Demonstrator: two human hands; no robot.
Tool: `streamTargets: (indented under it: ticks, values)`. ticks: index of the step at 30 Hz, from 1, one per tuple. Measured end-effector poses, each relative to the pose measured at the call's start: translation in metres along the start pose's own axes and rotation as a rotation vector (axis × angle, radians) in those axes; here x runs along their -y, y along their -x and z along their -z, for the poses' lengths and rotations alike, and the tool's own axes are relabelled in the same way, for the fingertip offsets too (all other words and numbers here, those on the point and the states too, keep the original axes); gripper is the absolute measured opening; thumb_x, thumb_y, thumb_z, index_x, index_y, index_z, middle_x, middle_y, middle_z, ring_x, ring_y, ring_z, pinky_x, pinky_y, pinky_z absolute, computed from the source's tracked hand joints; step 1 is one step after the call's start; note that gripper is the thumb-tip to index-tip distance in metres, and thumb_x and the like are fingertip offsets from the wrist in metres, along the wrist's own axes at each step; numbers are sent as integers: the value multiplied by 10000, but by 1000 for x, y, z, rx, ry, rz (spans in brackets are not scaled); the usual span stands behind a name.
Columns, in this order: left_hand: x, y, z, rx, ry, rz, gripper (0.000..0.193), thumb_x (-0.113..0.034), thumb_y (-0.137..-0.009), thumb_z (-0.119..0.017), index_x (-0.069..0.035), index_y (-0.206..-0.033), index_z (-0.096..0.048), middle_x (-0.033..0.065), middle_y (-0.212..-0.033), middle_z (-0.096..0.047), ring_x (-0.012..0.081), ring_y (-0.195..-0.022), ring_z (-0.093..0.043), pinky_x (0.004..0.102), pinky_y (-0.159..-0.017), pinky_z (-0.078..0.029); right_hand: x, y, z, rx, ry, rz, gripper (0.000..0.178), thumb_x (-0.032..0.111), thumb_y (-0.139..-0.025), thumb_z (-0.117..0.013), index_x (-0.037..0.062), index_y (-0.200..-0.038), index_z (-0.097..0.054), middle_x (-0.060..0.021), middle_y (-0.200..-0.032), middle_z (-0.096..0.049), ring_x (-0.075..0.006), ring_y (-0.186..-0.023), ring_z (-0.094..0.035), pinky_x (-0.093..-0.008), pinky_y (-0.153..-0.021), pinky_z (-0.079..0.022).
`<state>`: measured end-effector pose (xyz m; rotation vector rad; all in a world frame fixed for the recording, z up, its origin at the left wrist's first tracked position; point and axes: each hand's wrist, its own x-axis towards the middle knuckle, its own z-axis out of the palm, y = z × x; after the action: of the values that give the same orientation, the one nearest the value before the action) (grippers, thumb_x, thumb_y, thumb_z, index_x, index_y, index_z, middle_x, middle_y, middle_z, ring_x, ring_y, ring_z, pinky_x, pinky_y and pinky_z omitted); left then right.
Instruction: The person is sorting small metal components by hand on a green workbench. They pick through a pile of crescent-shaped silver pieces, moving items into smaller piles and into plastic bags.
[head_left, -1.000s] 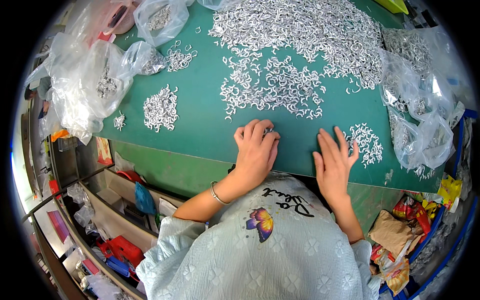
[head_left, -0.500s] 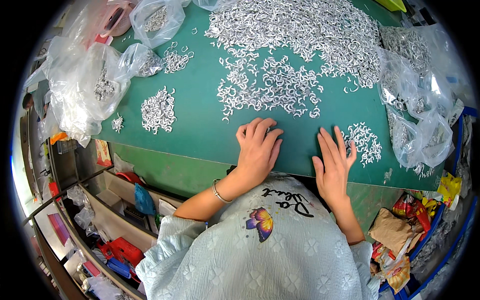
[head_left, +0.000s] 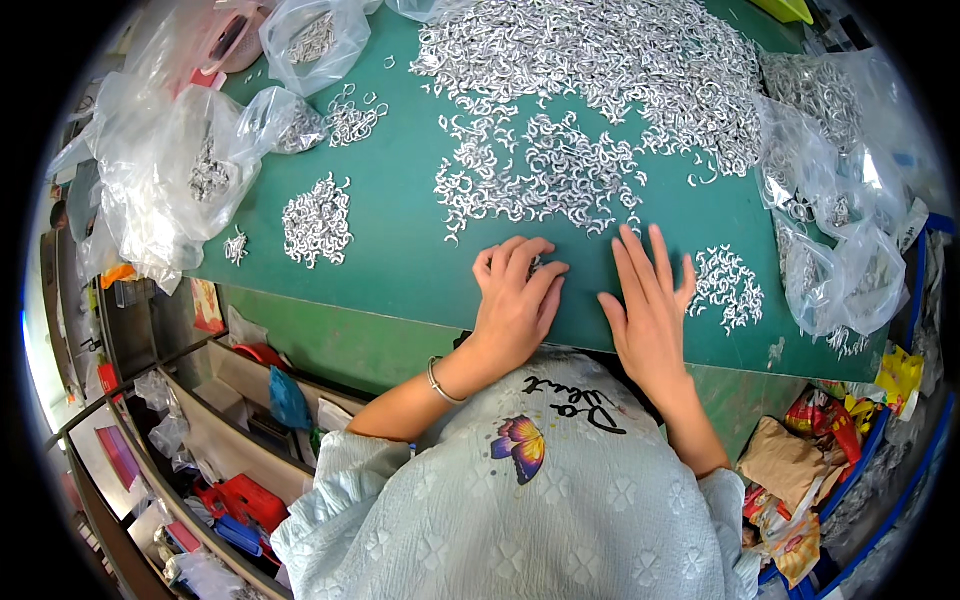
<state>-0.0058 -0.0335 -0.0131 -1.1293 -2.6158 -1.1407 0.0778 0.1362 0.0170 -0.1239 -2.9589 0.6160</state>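
Observation:
Small curved silvery metal pieces (head_left: 545,175) lie spread over the middle of the green table. My left hand (head_left: 515,295) rests just in front of them, its fingers curled over a few of the same metal pieces (head_left: 538,265), which show between thumb and fingers. With fingers stretched out and apart, my right hand (head_left: 648,305) lies palm down, its tips near the front right edge of the spread. To its right is a small heap of the pieces (head_left: 727,290). Another heap (head_left: 316,222) sits to the left of my left hand.
A large mound of pieces (head_left: 600,50) covers the far table. Clear plastic bags (head_left: 165,190) crowd the left side, more bags (head_left: 845,270) the right. Below the table are a shelf (head_left: 240,430) on the left and a brown paper bag (head_left: 785,462) on the right.
My right hand has moved left and slightly away from me, off the right-hand heap toward the middle spread. My left hand stays nearly in place.

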Motion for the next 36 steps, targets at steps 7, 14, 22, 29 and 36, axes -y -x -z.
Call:
streamTargets:
  ticks: [7, 14, 22, 29, 36]
  values:
    - [2, 1, -1, -15, 16, 16, 270, -3, -767, -703, -76, -1019, -638, 78, -1156, -538, 286, -1093, -505, 465, -934, -311, 1, 5, 4, 118, 30, 25, 560, 217, -854, -676, 2, -1342, -508, -78, -1459, -436, -338, -1419, -300, -667, -1079, -163]
    - [-1, 0, 0, 4, 9, 27, 255, 5, -757, -710, -83, -990, -659, 74, -1149, -567, 299, -1108, -513, 453, -956, -320, -2, 27, 10, 156, 34, -19, 572, 245, -845, -678, 24, -1347, -514, -63, -1464, -434, -340, -1427, -287, -664, -1083, -137]
    - [0, 1, 0, -7, 6, 13, 257, 8, -761, -703, -85, -996, -654, 65, -1147, -568, 283, -1101, -517, 464, -953, -311, 2, 23, 3, 137, -1, 17, 551, 246, -845, -671, 40, -1336, -529, -41, -1459, -451, -330, -1430, -289, -663, -1093, -125]
    - [-6, -3, -3, 6, 39, -30, 325, 17, -756, -681, -95, -1061, -658, 55, -1175, -575, 270, -1104, -525, 465, -960, -307, 1, 37, 14, 118, -12, 24, 543, 254, -839, -677, 35, -1319, -548, -39, -1453, -456, -326, -1422, -305, -671, -1088, -130]
    - [-23, -20, -11, 233, -108, -147, 476, 23, -730, -603, -75, -1195, -633, 52, -1352, -519, 275, -1170, -493, 552, -1003, -286, -10, 48, 13, 130, 12, -6, 523, 235, -826, -679, 22, -1290, -570, -51, -1444, -470, -308, -1429, -309, -662, -1097, -121]
